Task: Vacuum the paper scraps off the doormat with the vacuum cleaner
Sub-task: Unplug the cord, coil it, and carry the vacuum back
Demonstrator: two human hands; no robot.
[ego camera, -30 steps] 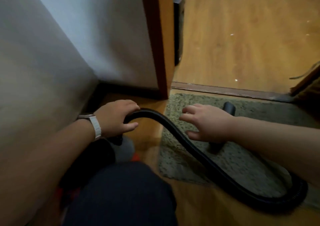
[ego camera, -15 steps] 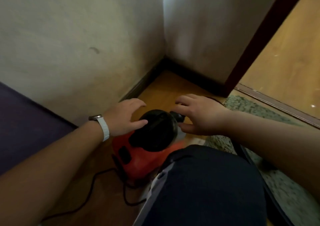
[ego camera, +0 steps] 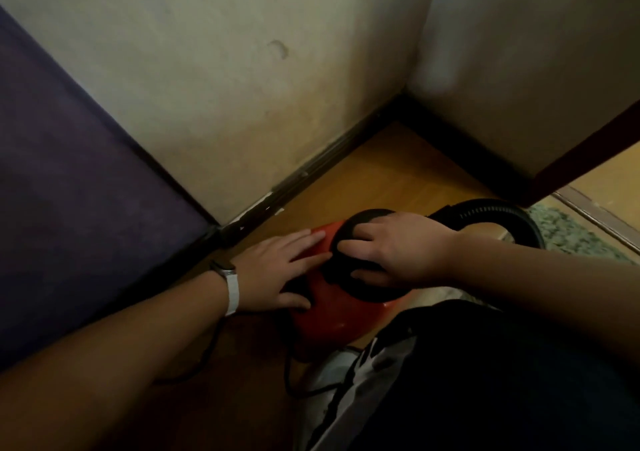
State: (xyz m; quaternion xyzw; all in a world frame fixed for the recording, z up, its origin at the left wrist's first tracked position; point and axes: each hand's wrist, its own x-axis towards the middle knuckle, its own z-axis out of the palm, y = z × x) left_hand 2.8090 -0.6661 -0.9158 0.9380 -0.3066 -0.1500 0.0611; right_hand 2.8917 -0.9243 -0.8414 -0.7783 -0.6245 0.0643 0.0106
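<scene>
Vacuum cleaner [ego camera: 332, 322], red body, black top: on floor [ego camera: 381, 173] near the wall corner, just off the doormat [ego camera: 568, 232] edge; hose [ego camera: 519, 213] arched toward the mat.
Left hand [ego camera: 277, 270]: fingers straight, flat on red shell, likely steadying.
Right hand [ego camera: 398, 249]: fingers curled over black top, probably working a switch or lid.

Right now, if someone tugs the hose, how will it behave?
Likely floppy: the hose is ribbed and bends in a tight arc. Probably springy, so it may recoil toward that curve. A hard tug would likely drag the small vacuum that it seems to join.
</scene>
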